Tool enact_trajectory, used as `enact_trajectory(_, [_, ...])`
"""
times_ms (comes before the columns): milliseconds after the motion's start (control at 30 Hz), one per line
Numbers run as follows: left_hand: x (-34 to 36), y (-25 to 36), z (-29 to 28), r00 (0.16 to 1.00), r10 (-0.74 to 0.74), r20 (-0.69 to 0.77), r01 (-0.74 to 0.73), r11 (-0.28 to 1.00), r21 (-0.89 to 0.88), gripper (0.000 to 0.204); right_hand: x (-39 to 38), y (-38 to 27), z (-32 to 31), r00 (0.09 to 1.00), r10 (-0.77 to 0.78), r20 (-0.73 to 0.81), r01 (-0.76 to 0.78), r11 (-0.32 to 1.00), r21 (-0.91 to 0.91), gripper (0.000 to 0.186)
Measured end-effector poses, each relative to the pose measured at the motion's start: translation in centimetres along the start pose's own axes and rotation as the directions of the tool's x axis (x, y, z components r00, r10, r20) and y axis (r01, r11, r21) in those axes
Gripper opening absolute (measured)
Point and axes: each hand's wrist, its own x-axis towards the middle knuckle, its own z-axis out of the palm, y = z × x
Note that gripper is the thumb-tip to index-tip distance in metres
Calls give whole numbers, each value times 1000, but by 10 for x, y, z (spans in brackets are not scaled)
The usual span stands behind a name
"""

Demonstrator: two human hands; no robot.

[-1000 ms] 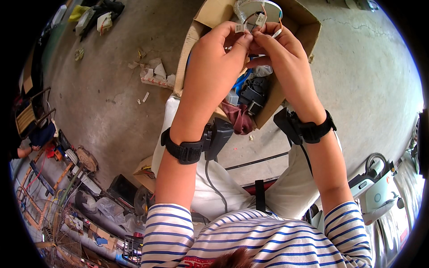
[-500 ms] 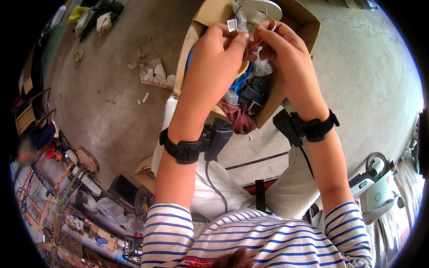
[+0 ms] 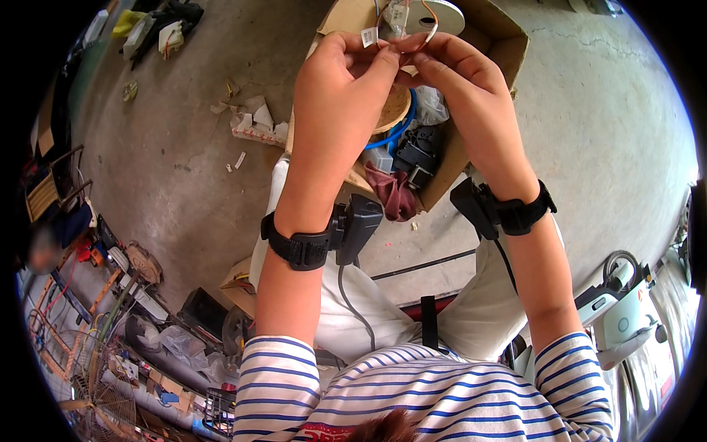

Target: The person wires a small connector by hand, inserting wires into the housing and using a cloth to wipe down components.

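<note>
Over an open cardboard box (image 3: 518, 55), both hands meet at thin wires. My left hand (image 3: 342, 96) is closed, thumb against fingers, pinching wire close to a small white tag (image 3: 370, 36). Fingers curled and thumb pressed in, my right hand (image 3: 475, 88) grips an orange and white wire (image 3: 432, 32) whose upper part bends above the knuckles. The fingertips of the two hands nearly touch; the exact spot where the wires meet is hidden by them. Just beyond the hands are a clear plastic wrapper (image 3: 398, 18) and a white disc-shaped spool (image 3: 448, 15).
Inside the box lie a tan round roll (image 3: 395, 110), a blue ring (image 3: 401, 131), black plastic parts (image 3: 418, 153) and a maroon cloth (image 3: 392, 195). Torn cardboard scraps (image 3: 258, 121) litter the floor at left. A white scooter-like vehicle (image 3: 622, 317) stands at right.
The fingertips of both hands have shifted a little to the left and closer together. The wire's bent end moved left, and more of the tan roll now shows below the hands.
</note>
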Motion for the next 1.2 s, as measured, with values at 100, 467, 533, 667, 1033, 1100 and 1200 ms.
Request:
enact_trajectory(100, [0,2,-1,1000,-3,-10,2,1000,-28,22,0,0,2,998,-62,4,62,996,-61,20])
enact_trajectory(467, [-3,1,3,991,-69,116,75,996,-44,20,-1,3,0,987,-99,-125,68,971,-231,19])
enact_trajectory(533, [-2,-2,4,991,-67,113,71,997,-33,20,-1,5,-2,989,-88,-117,60,972,-227,20])
enact_trajectory(667, [-2,-2,4,988,-78,130,90,992,-91,18,-2,-3,0,996,-15,-89,-10,960,-279,21])
enact_trajectory(1033, [-3,5,3,960,-187,208,231,950,-212,17,0,2,0,990,-56,-128,38,990,-138,12])
enact_trajectory(1100, [-3,4,3,961,-186,204,225,956,-189,17,0,2,-1,989,-60,-137,41,990,-136,12])
enact_trajectory(1200, [-3,6,4,965,-193,176,223,961,-166,17,-2,-3,1,997,-6,-73,0,997,-81,14])
